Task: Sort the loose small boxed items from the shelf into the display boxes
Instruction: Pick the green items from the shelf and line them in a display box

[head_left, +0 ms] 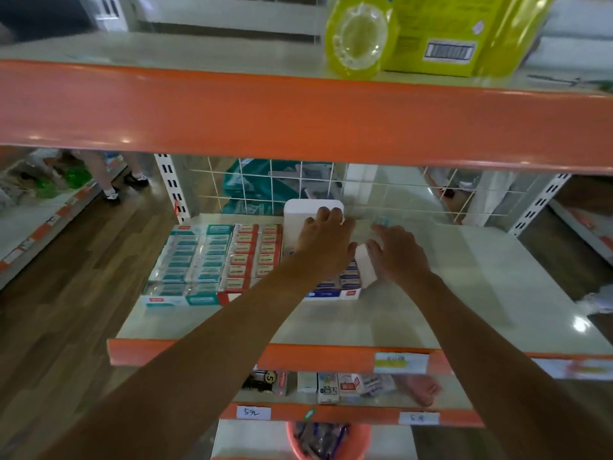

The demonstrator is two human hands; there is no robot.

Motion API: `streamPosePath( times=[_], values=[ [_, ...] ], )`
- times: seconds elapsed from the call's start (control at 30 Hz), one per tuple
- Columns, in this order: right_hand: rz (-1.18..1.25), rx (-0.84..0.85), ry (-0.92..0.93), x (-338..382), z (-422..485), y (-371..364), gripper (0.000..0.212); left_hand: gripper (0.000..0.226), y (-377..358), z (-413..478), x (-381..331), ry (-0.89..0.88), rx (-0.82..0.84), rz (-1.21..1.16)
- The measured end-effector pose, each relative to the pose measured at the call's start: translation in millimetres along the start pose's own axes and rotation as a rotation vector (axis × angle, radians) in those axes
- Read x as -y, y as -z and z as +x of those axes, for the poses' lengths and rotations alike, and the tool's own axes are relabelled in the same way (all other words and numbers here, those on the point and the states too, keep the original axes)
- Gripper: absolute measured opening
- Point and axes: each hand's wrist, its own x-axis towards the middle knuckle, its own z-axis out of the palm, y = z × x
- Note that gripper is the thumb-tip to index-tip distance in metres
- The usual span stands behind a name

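Orange-edged shelf (464, 280) carries a blue display box (331, 294). Left hand (326, 240) lies over it, fingers on its white flap (298, 210), grip uncertain. Right hand (398, 257), just right of it, is spread open, nearer the loose box (383, 221) lying behind-right.

- One view only: a camera worn on the person's head, facing forward and tilted down into a shop rack.
- It sits close. Both forearms run in from the near edge and meet at frame centre, the left hand (323, 240) and right hand (396, 252) at the white display box (298, 210).
- It looks down onto the middle shelf (464, 293), and it is high enough to show the top of the upper shelf (199, 48), whose orange lip crosses the frame (bowed by the wide lens).
- Far side: a wire grid (398, 190) with the aisle visible through it.
- Left and right edges take in wooden floor (66, 293).
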Motion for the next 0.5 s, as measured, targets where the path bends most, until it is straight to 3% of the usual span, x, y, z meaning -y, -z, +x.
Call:
streamPosePath(
  times=[0.5],
  values=[
    [-0.220, 0.114, 0.089, -26.0, 23.3, -19.5, 0.047, 0.039, -15.1, -7.4, -21.8, 0.102, -0.005, -0.013]
  ],
)
